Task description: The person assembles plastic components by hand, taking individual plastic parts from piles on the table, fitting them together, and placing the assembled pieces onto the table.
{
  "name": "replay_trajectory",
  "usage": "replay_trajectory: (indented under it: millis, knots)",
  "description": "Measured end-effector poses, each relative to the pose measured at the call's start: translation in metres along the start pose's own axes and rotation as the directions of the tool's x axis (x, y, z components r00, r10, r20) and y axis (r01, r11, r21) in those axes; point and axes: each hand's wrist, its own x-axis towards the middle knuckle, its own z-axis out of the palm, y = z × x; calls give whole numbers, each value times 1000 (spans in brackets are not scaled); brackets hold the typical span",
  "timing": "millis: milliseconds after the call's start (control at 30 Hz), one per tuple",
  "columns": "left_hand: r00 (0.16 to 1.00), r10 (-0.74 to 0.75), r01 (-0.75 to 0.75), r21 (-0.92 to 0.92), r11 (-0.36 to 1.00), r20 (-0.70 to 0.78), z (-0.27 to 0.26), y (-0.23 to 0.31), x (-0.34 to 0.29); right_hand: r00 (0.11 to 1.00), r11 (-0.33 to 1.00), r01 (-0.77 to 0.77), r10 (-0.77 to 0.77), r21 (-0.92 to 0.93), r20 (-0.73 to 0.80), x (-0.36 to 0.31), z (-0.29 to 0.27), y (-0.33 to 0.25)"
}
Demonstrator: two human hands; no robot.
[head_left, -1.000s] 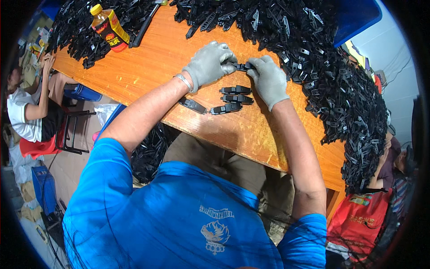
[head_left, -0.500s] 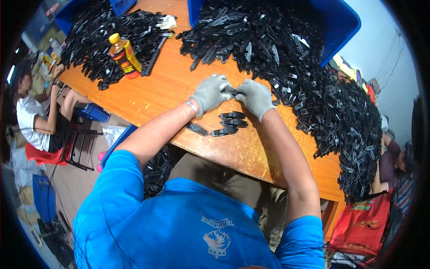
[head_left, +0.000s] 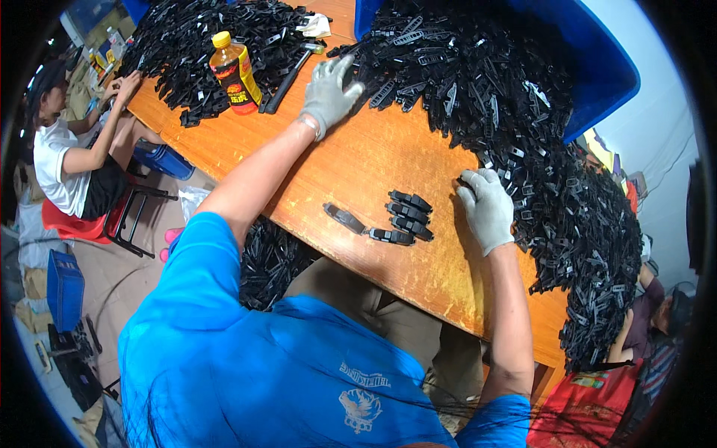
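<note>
My left hand (head_left: 330, 97), in a grey work glove, is open with its fingers spread at the edge of the heap of small black plastic clips (head_left: 463, 67). My right hand (head_left: 487, 213), gloved alike, rests low over the table beside the right part of that heap. Its fingers are partly bent with the thumb apart, and I see nothing held in them. Between my hands, nearer me, several black clips (head_left: 410, 213) lie stacked side by side. One more clip (head_left: 345, 217) lies at a slant to their left.
A bottle with a yellow cap (head_left: 237, 75) and a black rod-like tool (head_left: 287, 82) stand and lie by a second black heap (head_left: 202, 45). A blue bin (head_left: 605, 71) lies tipped behind the main heap. A co-worker (head_left: 71, 149) sits at the left; another person is at the far right.
My hands have parted from a black clip they held together. The left went forward to the heap, the right moved right and nearer me. One more clip lies in the stack.
</note>
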Motion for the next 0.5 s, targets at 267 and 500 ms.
replay_trajectory:
  millis: [267,500]
  knots:
    - [981,-112,110,22,994,160,29,15,61,986,988,-35,59,-150,159,11,17,17]
    - [991,-62,62,-1,998,115,32,56,10,990,995,-63,72,-77,119,-1,15,17]
